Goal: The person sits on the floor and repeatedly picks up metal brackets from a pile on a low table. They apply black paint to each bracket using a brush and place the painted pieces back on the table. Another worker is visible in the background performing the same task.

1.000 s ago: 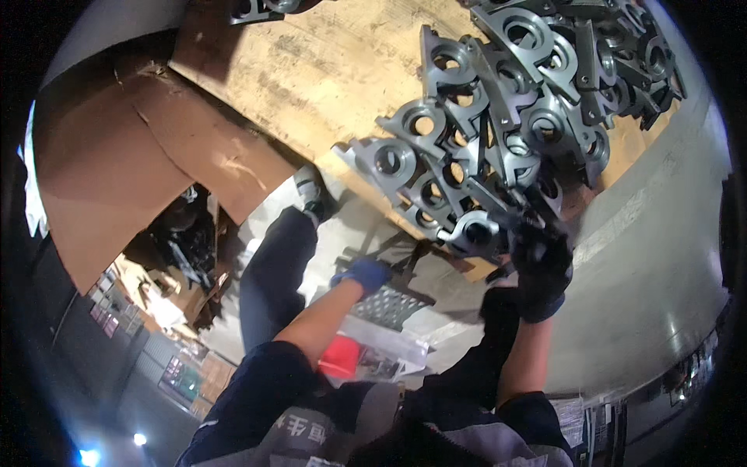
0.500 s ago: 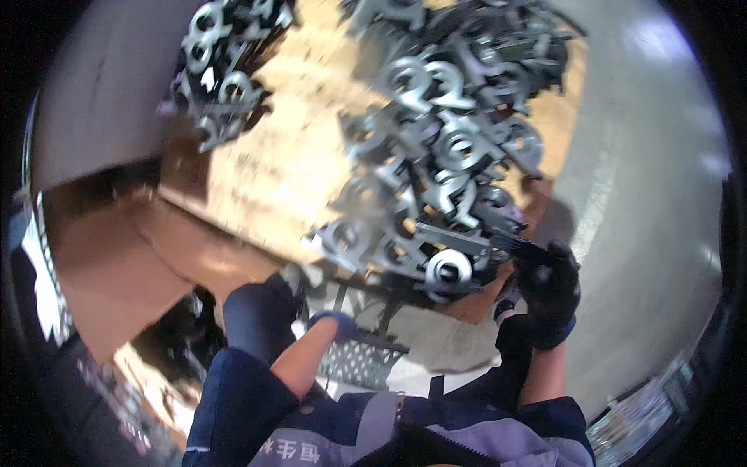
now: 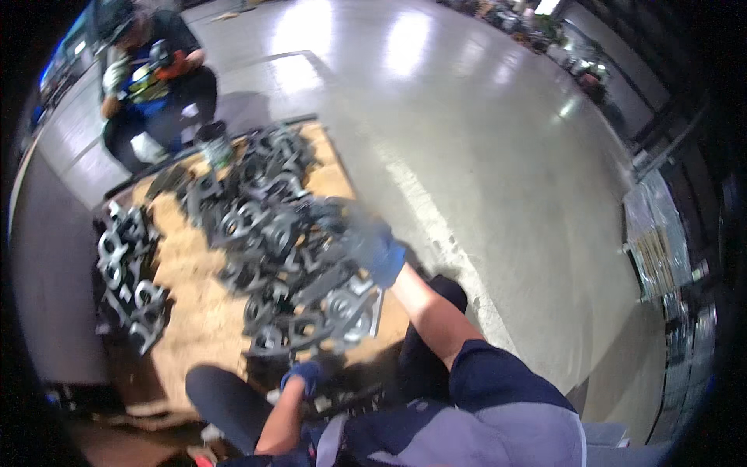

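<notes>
Grey metal brackets (image 3: 268, 226) with round ring openings lie heaped on a wooden board (image 3: 194, 311). My right hand (image 3: 372, 247), in a blue and dark glove, reaches over the right edge of this heap. Motion smears its fingers, so whether it grips a bracket does not show. Close to the board's front edge is my left hand (image 3: 307, 377), also in a blue glove, low between my knees. Its fingers are dark and hard to make out.
A second row of brackets (image 3: 128, 272) lies along the board's left side. Near the far edge stands a can (image 3: 215, 148). Beyond it, a person (image 3: 152, 78) in gloves sits holding a tool. Wrapped stacks (image 3: 657, 233) stand at the right across the grey floor (image 3: 482, 156).
My view has swung up and to the right, bringing the other person and more floor into sight. My right hand has moved forward, over the heap's right side. My left hand stays low.
</notes>
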`<state>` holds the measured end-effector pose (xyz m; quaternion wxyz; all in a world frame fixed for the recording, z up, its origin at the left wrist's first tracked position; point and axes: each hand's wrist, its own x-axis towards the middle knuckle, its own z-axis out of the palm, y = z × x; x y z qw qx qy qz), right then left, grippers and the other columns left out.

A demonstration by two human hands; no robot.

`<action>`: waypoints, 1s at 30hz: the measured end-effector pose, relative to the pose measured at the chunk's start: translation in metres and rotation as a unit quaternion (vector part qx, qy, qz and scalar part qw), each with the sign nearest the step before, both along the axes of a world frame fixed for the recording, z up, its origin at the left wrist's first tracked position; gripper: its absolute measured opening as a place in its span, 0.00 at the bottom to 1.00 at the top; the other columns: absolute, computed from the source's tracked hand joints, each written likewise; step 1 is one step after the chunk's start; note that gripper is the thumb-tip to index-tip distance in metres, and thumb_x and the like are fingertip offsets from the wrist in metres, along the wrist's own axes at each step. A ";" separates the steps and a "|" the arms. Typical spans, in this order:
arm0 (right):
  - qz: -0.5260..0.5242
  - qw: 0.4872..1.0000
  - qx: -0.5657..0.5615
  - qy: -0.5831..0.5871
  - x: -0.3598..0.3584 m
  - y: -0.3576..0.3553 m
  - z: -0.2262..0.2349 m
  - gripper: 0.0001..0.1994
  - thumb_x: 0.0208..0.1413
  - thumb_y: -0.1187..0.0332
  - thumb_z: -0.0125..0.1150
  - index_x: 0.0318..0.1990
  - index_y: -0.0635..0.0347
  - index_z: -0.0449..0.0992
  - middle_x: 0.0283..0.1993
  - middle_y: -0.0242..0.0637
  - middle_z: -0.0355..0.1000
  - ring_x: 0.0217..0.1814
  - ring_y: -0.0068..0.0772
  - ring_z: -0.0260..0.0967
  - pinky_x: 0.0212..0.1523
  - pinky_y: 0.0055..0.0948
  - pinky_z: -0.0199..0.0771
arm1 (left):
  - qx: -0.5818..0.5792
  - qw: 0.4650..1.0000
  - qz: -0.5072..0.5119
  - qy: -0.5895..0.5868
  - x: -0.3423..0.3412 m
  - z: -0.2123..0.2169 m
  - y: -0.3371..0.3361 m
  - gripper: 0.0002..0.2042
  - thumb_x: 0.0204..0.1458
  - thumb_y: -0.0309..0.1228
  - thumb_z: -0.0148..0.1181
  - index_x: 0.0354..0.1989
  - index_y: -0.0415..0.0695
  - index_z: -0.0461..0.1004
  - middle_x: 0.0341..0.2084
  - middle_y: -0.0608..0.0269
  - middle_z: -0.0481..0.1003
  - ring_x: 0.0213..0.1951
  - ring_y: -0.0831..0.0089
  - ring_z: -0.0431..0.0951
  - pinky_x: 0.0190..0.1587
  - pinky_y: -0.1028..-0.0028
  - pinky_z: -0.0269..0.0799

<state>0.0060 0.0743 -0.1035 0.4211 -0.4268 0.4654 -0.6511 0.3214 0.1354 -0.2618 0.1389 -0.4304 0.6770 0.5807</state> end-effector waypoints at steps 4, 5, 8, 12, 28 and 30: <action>0.141 0.888 0.063 -0.433 0.019 0.036 -0.035 0.21 0.65 0.57 0.49 0.59 0.61 0.67 0.55 0.44 0.72 0.56 0.38 0.70 0.59 0.38 0.70 | -0.117 0.988 0.063 0.073 0.003 0.037 0.014 0.18 0.51 0.48 0.61 0.41 0.46 0.79 0.33 0.54 0.81 0.34 0.61 0.80 0.38 0.64 0.75; 0.190 0.856 0.016 -0.481 0.007 0.045 -0.051 0.22 0.65 0.53 0.47 0.57 0.61 0.70 0.53 0.45 0.72 0.57 0.41 0.70 0.62 0.42 0.68 | -0.131 0.985 0.074 0.084 -0.002 0.044 0.014 0.18 0.51 0.47 0.61 0.40 0.46 0.80 0.32 0.54 0.81 0.34 0.61 0.81 0.38 0.64 0.75; 0.091 0.864 0.054 -0.492 0.044 0.054 -0.018 0.19 0.65 0.57 0.50 0.54 0.62 0.71 0.51 0.47 0.73 0.55 0.41 0.71 0.59 0.42 0.72 | -0.137 0.981 0.129 0.039 0.017 0.064 -0.006 0.17 0.53 0.46 0.60 0.38 0.45 0.79 0.30 0.54 0.81 0.33 0.60 0.81 0.37 0.64 0.75; -0.043 0.983 -0.009 0.176 0.053 0.061 0.002 0.18 0.56 0.80 0.59 0.55 0.65 0.67 0.54 0.45 0.71 0.54 0.35 0.70 0.55 0.31 0.74 | -0.255 0.943 0.172 0.125 0.023 0.152 0.006 0.17 0.54 0.45 0.57 0.40 0.43 0.78 0.30 0.51 0.80 0.35 0.56 0.81 0.40 0.65 0.74; 0.209 0.959 0.110 -0.156 0.098 -0.137 0.067 0.22 0.66 0.59 0.49 0.62 0.61 0.65 0.54 0.46 0.72 0.52 0.40 0.73 0.56 0.38 0.74 | -0.338 0.905 0.257 0.038 0.118 0.156 -0.202 0.13 0.49 0.38 0.58 0.33 0.41 0.79 0.33 0.44 0.78 0.38 0.49 0.80 0.43 0.58 0.74; 0.197 0.973 0.100 -0.072 0.091 -0.167 0.075 0.21 0.67 0.59 0.47 0.62 0.59 0.66 0.51 0.41 0.74 0.48 0.34 0.75 0.47 0.32 0.79 | -0.211 0.920 0.325 0.063 0.147 0.119 -0.264 0.13 0.47 0.38 0.56 0.29 0.39 0.79 0.28 0.42 0.78 0.33 0.50 0.81 0.37 0.58 0.75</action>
